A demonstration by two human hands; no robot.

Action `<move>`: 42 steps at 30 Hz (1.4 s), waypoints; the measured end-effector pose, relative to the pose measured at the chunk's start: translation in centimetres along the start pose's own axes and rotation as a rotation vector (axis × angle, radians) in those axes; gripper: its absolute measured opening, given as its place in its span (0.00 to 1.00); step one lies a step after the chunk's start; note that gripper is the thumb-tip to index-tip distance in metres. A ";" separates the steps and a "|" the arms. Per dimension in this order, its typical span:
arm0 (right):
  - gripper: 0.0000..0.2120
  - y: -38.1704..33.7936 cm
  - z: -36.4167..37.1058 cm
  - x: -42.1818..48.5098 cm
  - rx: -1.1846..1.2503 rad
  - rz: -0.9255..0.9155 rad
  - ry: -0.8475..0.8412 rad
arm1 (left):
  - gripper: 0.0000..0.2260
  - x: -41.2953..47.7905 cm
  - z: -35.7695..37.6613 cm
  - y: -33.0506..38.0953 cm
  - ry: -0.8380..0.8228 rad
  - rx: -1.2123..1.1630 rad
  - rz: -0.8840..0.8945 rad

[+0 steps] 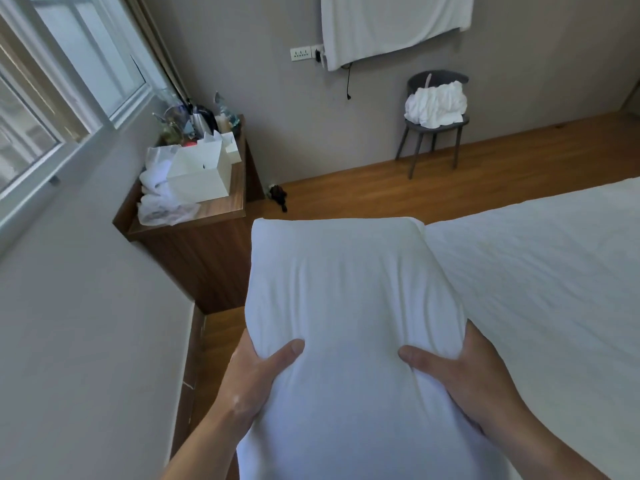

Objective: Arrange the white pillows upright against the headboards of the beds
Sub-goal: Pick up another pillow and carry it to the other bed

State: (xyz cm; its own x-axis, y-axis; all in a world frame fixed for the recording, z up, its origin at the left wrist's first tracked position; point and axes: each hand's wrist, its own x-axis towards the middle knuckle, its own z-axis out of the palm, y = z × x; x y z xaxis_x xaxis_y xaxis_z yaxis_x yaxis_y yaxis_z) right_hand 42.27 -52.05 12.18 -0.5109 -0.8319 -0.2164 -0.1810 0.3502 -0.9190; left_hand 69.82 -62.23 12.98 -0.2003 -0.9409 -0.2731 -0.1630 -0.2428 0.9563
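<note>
**Pillow held out over the bed's near corner**

Left hand (258,377): forearm rising from the bottom edge, palm clamped on the pillow's left side, thumb pressed into the top face, fingers hidden underneath. Right hand (460,379): mirrors it on the right side, thumb on top, fingers tucked below. I read both as gripping the pillow (346,306).

Count: one pillow, two hands, one bed (540,271) in sight. The pillow is lifted, long axis pointing away from me, its far end over the bed's left edge. It is white, soft, rectangular, puckered into folds at each thumb.

Far left, a wooden desk (211,244) in the window corner, cluttered: white boxes and crumpled cloth toward its front edge, a kettle at the back. Bed cover white, faintly wrinkled. Beyond, one dark chair (433,129) carries a heap of white linen against the grey wall.
</note>
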 end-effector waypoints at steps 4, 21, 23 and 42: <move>0.42 -2.8 1.2 7.1 -0.024 -0.017 -0.015 | 0.42 6.3 0.3 2.8 0.037 -0.009 -0.012; 0.39 -14.0 13.4 32.2 -0.004 0.001 0.107 | 0.47 37.9 -5.3 11.0 -0.076 0.001 -0.011; 0.38 -15.5 15.0 35.2 -0.004 0.009 0.139 | 0.48 42.2 -6.3 12.1 -0.106 -0.004 -0.005; 0.38 -23.2 18.4 69.8 0.098 0.080 0.234 | 0.31 79.1 0.8 23.9 -0.279 0.086 0.010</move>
State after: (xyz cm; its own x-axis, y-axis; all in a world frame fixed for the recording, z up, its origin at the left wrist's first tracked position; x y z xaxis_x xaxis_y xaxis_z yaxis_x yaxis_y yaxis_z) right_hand 26.32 -126.14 12.34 -0.7027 -0.6773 -0.2178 -0.0560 0.3578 -0.9321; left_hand 49.35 -142.29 14.15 -0.4582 -0.8392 -0.2931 -0.2385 -0.2016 0.9500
